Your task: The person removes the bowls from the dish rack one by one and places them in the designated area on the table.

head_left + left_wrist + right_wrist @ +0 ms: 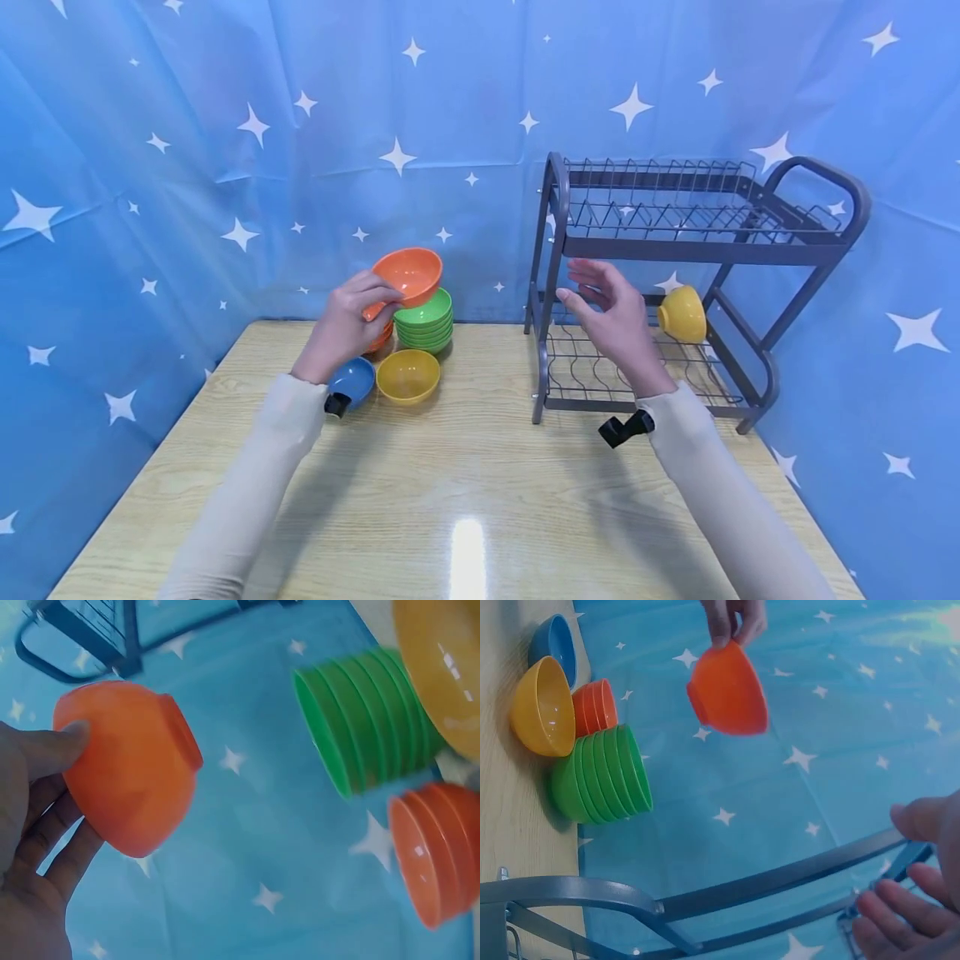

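My left hand (352, 312) pinches the rim of an orange bowl (414, 273), holding it in the air above the stacked bowls. In the left wrist view the thumb lies on the outside of this orange bowl (135, 772). Below it are a stack of green bowls (426, 321), a smaller stack of orange bowls (382, 335) partly hidden by the hand, a yellow bowl (408, 377) and a blue bowl (352, 381). My right hand (611, 317) holds nothing, its fingers spread beside the left front of the dark dish rack (705, 247).
On the rack's lower tier, another yellow bowl (682, 314) stands tilted on its side toward the right. The upper tier (660, 204) is a wire shelf with slots. A blue curtain with white stars (450, 100) hangs behind the wooden table (420, 500).
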`<state>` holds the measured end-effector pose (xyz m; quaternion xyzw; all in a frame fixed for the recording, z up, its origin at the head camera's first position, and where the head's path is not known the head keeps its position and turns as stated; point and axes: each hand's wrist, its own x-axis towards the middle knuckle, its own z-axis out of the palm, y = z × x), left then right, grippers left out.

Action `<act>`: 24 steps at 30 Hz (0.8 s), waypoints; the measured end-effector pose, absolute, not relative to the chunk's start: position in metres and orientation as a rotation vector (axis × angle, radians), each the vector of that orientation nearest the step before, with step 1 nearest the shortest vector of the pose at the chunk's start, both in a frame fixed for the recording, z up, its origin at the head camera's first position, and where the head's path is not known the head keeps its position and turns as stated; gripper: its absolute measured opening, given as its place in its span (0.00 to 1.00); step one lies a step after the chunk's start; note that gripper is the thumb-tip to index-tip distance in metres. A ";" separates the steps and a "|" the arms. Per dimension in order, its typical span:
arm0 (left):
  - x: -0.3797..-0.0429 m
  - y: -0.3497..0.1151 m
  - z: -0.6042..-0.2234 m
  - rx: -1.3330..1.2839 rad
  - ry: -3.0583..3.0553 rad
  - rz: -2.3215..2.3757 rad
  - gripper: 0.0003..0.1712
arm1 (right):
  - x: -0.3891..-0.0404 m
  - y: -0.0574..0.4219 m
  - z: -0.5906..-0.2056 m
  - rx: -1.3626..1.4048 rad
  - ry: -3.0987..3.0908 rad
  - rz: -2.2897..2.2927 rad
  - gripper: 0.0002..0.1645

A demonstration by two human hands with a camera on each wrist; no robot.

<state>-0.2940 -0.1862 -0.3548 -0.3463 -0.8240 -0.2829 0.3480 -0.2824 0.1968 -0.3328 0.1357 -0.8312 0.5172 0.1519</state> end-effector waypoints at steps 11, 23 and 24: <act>-0.323 -0.236 -0.377 -0.588 -2.330 -0.690 0.06 | -0.302 0.198 -0.340 0.318 -2.522 1.499 0.33; -0.345 -0.259 -0.406 -0.373 -2.602 -0.611 0.09 | -0.314 0.193 -0.340 0.281 -2.514 1.470 0.25; -0.346 -0.259 -0.408 -0.364 -2.631 -0.607 0.10 | -0.314 0.193 -0.341 0.281 -2.509 1.475 0.25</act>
